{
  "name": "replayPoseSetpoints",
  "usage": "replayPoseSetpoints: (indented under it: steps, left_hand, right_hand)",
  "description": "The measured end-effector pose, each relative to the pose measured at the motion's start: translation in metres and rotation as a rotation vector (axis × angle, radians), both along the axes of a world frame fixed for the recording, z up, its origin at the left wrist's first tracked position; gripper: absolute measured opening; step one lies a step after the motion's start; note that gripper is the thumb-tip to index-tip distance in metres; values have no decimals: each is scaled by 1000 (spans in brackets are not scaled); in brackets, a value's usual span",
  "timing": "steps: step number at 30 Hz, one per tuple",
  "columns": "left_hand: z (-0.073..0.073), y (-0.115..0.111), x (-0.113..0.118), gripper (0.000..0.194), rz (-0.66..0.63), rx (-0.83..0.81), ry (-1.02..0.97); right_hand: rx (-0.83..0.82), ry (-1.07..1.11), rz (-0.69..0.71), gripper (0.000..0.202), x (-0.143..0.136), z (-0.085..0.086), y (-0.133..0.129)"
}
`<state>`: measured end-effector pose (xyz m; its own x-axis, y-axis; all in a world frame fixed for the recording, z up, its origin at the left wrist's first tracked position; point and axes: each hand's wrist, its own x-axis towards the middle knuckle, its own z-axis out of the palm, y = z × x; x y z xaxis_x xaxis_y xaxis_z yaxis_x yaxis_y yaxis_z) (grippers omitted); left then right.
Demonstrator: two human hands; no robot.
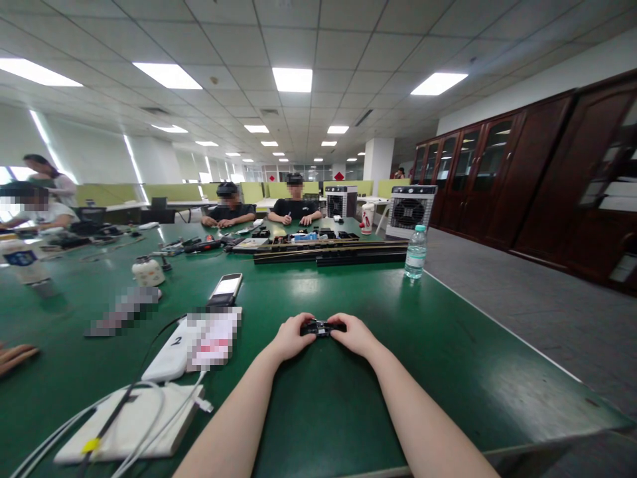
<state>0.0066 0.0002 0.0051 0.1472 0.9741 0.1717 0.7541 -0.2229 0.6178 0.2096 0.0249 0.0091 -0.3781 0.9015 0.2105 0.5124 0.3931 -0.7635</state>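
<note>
1. The left grip (293, 337) was curled with thumb and fingers drawn nearly together, pinching the left end of a small black device (322, 327).
2. The right grip (352, 334) mirrored it, its thumb and fingers bent closely about the opposite end.
3. The device lay between the two grips, its long axis running left to right across the person's front, one end toward each hand; which end was its front could not be told. Whether it touched the green desk (448, 345) or was held just above was also unclear.
4. One device was in hand, with two grips on it.
5. Left of the forearms were one phone (231, 285), one white slab (166, 352) marked "2", one partly blurred pink-and-white sheet (219, 335) beside that slab, and one flat white box (124, 425) with cables lying over it.
6. Beyond the phone, to its left, stood one pale jar (148, 271).
7. Ahead and to the right, one clear bottle (416, 252) stood upright near the desk's edge.
8. Farther ahead, long black rails (331, 254) lay crosswise, too overlapped to count.
9. Two people sat at the far side; two air coolers (409, 211) stood to their right.
10. At the left edge, one other person's hand (17, 356) showed partly.
</note>
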Motion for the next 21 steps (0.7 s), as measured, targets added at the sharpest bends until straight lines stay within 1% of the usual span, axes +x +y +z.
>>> replayPoseSetpoints:
  steps: [5,13,18,21]
  left_hand:
    - [0,1,1,45,-3,-11,-19]
    - [-3,3,1,45,8,-11,-50]
    - [-6,4,0,43,10,9,-43]
    - [-7,5,0,43,18,20,-31]
  right_hand:
    - [-8,-1,6,25,0,-1,1]
    - [-5,37,-6,30,-1,-1,0]
    - [-16,82,-45,37,-2,-3,-1]
    - [0,95,-80,38,-4,-3,-2]
